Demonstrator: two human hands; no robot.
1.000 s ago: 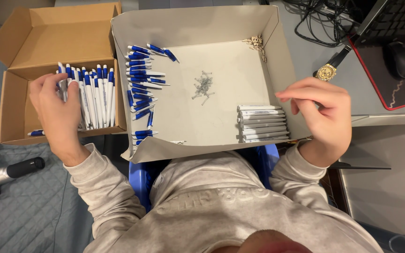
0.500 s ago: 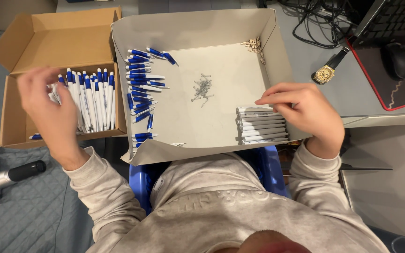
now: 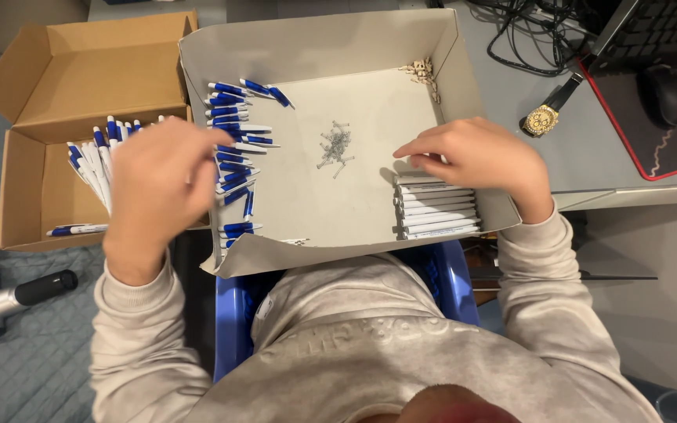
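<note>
Cardboard comes first for us: the shallow grey tray (image 3: 464, 86) sits on our lap against the desk, with the brown carton (image 3: 21, 180) just beside it on our left, flaps open.

Our left hand (image 3: 158, 184) hangs over the seam between carton and tray, its back to the camera and blurred; the fingers curl downward, but we cannot tell whether they close on anything. Our right hand (image 3: 476, 153) rests in the tray's right side, fingers loosely bent and pointing left, fingertips touching the top of the stack of white pen barrels (image 3: 436, 210); nothing is pinched between them that we can see.

Those barrels lie side by side in a neat row against the tray's right wall, plain white tubes, stiff and light by our judgement, smooth enough to roll if nudged; we would take one near its middle between thumb and forefinger. Blue-and-white pens (image 3: 95, 157) fan out in the carton, and blue-tipped pen halves (image 3: 233, 145) lie stacked along the tray's left wall.

Smaller still, a heap of thin metal springs (image 3: 337, 145) sits at the tray's centre, light and easily scattered, and tiny pale parts (image 3: 421, 72) cluster in the far right corner.
</note>
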